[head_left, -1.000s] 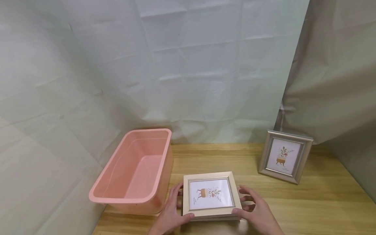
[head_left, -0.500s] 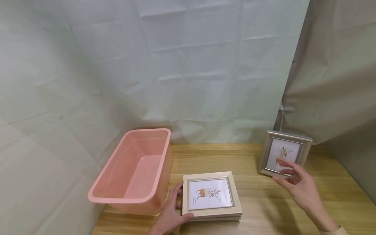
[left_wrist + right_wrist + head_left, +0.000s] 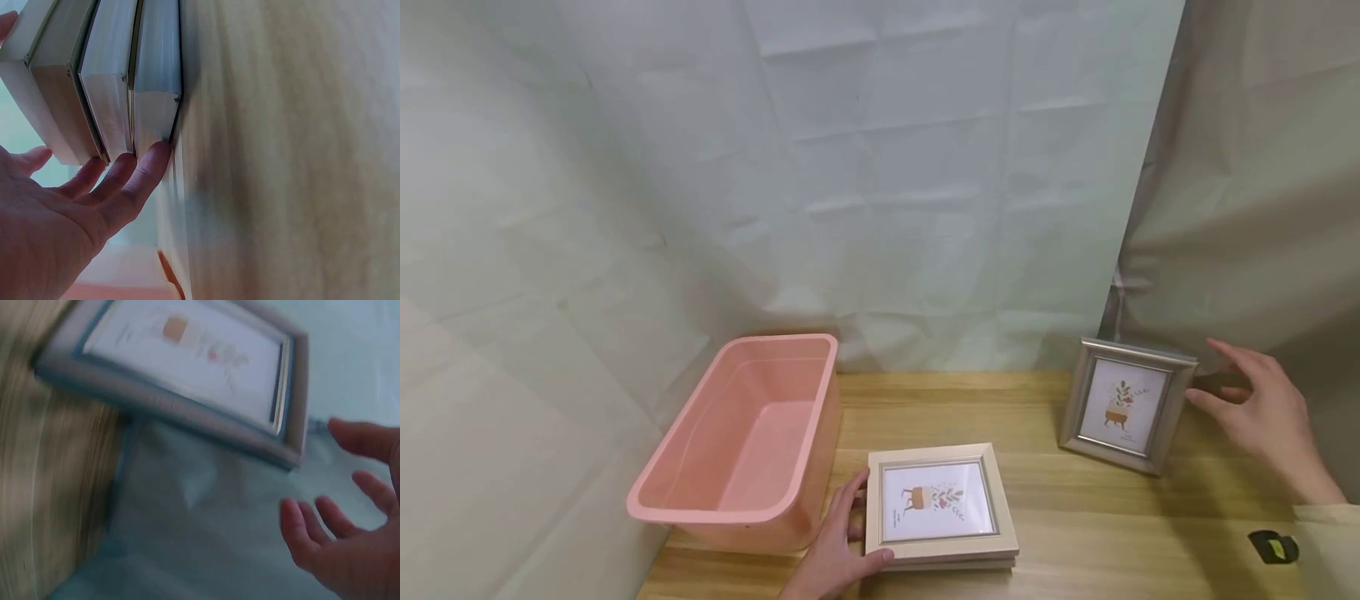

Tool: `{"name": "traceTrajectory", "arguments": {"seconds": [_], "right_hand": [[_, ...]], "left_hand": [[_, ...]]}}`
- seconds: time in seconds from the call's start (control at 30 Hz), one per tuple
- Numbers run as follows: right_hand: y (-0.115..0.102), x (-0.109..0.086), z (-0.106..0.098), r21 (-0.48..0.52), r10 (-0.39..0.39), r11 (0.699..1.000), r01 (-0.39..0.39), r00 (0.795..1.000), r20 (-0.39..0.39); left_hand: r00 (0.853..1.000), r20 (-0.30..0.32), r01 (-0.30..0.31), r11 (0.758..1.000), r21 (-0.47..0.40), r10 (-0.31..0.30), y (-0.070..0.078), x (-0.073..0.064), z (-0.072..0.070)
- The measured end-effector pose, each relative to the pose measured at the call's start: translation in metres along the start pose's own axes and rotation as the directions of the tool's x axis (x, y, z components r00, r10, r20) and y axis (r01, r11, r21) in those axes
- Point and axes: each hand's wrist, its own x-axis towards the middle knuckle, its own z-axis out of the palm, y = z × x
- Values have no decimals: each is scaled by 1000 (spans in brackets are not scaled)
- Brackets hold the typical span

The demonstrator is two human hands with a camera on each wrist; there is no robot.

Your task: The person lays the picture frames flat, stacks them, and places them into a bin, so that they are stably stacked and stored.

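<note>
A stack of picture frames (image 3: 936, 504) lies flat on the wooden table, a cream one on top with a plant print. My left hand (image 3: 838, 542) rests against the stack's left side, thumb at the near left corner. In the left wrist view its extended fingertips touch the edges of several layered frames (image 3: 112, 81). A silver picture frame (image 3: 1120, 408) stands tilted back at the right, with a similar print. Beside its right edge is my right hand (image 3: 1270, 412), fingers spread and holding nothing. The right wrist view shows a gap between that hand and the blurred silver frame (image 3: 187, 403).
A pink plastic basin (image 3: 808, 450) stands on the table left of the stack. Pale cloth (image 3: 925, 208) hangs behind and at the left, and a darker curtain (image 3: 1262, 208) hangs at the right. A small black object (image 3: 1273, 547) shows by the right sleeve.
My right hand has left the stack's right side, passed in front of the silver frame and reached its right edge. The left hand has stayed at the stack.
</note>
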Motion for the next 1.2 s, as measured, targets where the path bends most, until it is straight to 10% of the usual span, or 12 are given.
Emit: {"name": "traceTrajectory", "arguments": {"seconds": [0.3, 1.2], "right_hand": [[31, 22, -1, 59, -39, 998, 24, 963, 267], [62, 38, 15, 303, -252, 941, 148, 906, 340]], "left_hand": [[1000, -22, -4, 1000, -26, 4, -1, 0, 1], [1000, -15, 1, 999, -34, -2, 0, -3, 0]]}}
